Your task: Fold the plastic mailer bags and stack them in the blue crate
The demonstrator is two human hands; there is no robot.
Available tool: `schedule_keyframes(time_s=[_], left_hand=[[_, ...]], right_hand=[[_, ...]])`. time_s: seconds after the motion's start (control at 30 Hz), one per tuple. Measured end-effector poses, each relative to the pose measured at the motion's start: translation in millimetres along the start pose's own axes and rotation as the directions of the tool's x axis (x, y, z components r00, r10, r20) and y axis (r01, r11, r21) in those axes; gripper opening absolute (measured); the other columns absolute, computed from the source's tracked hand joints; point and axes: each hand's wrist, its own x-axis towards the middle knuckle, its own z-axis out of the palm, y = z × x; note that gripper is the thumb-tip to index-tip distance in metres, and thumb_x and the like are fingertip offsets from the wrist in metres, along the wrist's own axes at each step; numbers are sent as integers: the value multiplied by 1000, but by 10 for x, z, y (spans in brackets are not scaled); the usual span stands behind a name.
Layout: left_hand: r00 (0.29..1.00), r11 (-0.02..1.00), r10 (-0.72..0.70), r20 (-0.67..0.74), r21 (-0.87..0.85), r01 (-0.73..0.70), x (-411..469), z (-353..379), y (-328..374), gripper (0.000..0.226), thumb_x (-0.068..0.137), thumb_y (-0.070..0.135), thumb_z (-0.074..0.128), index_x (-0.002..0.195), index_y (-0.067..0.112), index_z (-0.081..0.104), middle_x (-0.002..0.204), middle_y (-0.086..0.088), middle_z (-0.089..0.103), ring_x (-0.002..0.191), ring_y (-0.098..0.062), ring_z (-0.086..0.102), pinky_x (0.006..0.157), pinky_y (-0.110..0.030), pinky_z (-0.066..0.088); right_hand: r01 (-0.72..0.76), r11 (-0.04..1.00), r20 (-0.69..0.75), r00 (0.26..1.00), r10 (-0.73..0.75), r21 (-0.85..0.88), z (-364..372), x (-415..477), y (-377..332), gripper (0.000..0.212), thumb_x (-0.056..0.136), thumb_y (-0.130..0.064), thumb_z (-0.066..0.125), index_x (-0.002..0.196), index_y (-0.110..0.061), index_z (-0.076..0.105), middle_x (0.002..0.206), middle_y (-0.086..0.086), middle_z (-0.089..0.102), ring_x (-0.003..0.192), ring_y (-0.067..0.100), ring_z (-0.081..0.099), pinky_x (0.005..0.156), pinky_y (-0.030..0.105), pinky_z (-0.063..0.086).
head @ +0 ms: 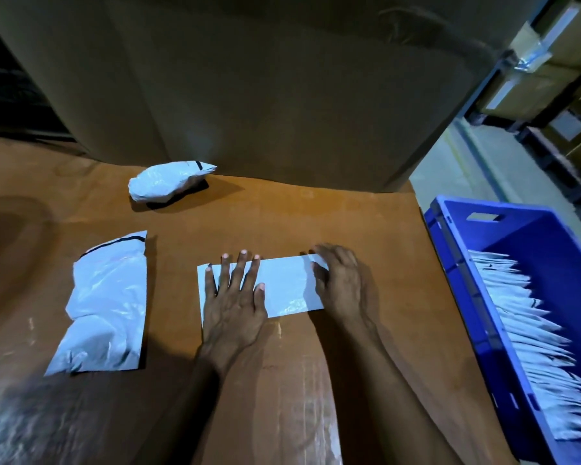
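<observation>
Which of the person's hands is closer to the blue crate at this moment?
Right. The right hand holds the right end of the mailer, the side toward the blue crate. The left hand presses flat on its left half, farther away.

We see a brown surface (349, 213). Folded mailer (282, 286) lies flat on it under our fingers (242, 266). Unfolded mailer (108, 303) sits left of the fingers, crumpled mailer (168, 182) beyond-left, and a big cardboard box (265, 95) stands behind.

crate (457, 260) right of table (316, 213).
</observation>
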Motion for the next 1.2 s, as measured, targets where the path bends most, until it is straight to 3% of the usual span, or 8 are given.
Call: schedule_keyframes(time_s=[0.23, 0.33, 0.47, 0.57, 0.67, 0.83, 1.03, 1.2], left_hand=[[1000, 1000, -9, 16, 15, 9, -8, -19, 17, 61, 108, 45, 18, 164, 26, 25, 172, 1, 18, 161, -27, 6, 127, -57, 9], [1000, 1000, -8, 25, 1, 8, 1, -34, 15, 62, 108, 48, 13, 165, 26, 22, 173, 1, 14, 161, -26, 2, 128, -57, 6], [1000, 1000, -3, -1, -13, 3, -39, -62, 41, 63, 108, 49, 10, 165, 27, 22, 173, -5, 14, 161, -28, 5, 128, -56, 7], [999, 1000, 6, -42, -20, -7, -36, -90, 55, 57, 109, 43, 23, 164, 27, 28, 172, -7, 20, 160, -29, 11, 128, -55, 10], [987, 993, 57, -150, -90, -71, -42, -148, 127, 48, 107, 32, 37, 149, 16, 54, 156, -13, 48, 148, -35, 40, 122, -52, 26], [968, 967, 105, -229, -205, -154, -192, -221, 395, 26, 98, 13, 59, 121, 17, 70, 121, -4, 63, 112, -27, 57, 89, -39, 39], [985, 974, 99, -142, -191, -126, -223, -208, 382, 24, 101, 24, 53, 121, 25, 68, 121, 4, 59, 110, -22, 54, 86, -38, 37], [987, 974, 101, -129, -189, -124, -246, -209, 388, 35, 101, 30, 41, 121, 25, 69, 123, 5, 60, 111, -23, 55, 87, -39, 43]], right_hand=[[103, 992, -7, 995, -104, -75, 132, -124, -133, 23, 91, -17, 77, 113, -16, 79, 114, 0, 78, 104, 23, 69, 86, 25, 41], [58, 998, 117, 992, -54, -36, -38, -33, -133, 28, 92, -16, 73, 119, -14, 78, 120, 4, 76, 112, 28, 68, 91, 30, 46], [-18, 1000, -38, 999, 19, 18, -2, -450, -222, 28, 94, -20, 58, 115, -15, 77, 116, 2, 75, 109, 26, 65, 92, 38, 52], [-26, 1000, -86, 996, 26, 11, 41, -766, -267, 24, 97, -21, 67, 120, -20, 76, 123, -4, 73, 117, 17, 61, 106, 18, 36], [-64, 998, -106, 992, 67, 26, 38, -733, -274, 25, 91, -16, 75, 115, -20, 78, 120, -5, 74, 114, 16, 63, 106, 1, 16], [-24, 999, -117, 993, 27, 29, 110, -748, -251, 24, 94, -16, 72, 118, -19, 77, 122, -5, 73, 117, 16, 63, 106, 11, 31], [-53, 998, -103, 993, 58, 45, 91, -768, -270, 23, 95, -14, 71, 117, -17, 77, 123, -3, 72, 118, 16, 61, 107, 4, 19], [-33, 996, -148, 988, 44, 77, 22, -746, -477, 17, 92, -13, 68, 104, -17, 79, 109, -5, 73, 106, 15, 61, 93, 20, 44]])
